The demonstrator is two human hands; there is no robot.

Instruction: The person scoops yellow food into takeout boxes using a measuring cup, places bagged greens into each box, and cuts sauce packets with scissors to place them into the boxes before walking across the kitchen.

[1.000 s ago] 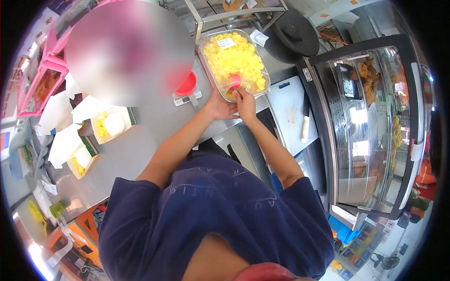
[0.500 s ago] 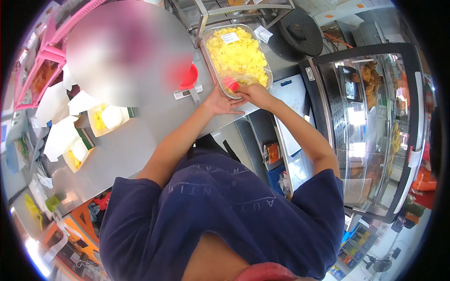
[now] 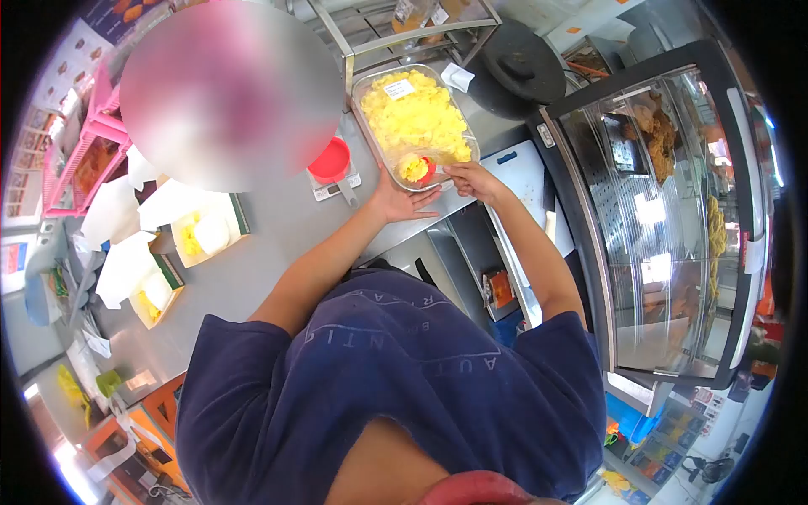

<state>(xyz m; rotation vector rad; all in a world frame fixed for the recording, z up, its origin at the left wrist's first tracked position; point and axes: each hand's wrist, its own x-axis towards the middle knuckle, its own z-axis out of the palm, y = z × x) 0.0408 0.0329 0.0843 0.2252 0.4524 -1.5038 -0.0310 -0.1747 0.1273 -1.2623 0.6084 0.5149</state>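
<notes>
My right hand (image 3: 475, 182) is closed in a pinch on the handle of a small red scoop (image 3: 428, 171). Yellow food resembling scrambled egg (image 3: 413, 167) fills the scoop, which is over the near end of a clear plastic container (image 3: 474, 149). More of the same chopped yellow food (image 3: 412, 118) fills that container, and a white label (image 3: 399, 89) lies at its far end. With fingers stretched out, my left hand (image 3: 400, 203) rests against the container's near left corner. Left of it, a red round cup (image 3: 330, 158) with a grey handle sits on a small white scale (image 3: 323, 194).
Open paper boxes (image 3: 225, 250) with white rice and yellow food stand left on the steel counter (image 3: 278, 244). A metal rack (image 3: 404, 39) and black lidded pot (image 3: 522, 69) are behind; a glass display case (image 3: 648, 227) and white board (image 3: 523, 181) are right. A blurred patch hides the upper left.
My right hand has shifted right and slightly down, and the red scoop now shows a heap of yellow food. My left hand stays by the container's corner. The whole view has shifted a little.
</notes>
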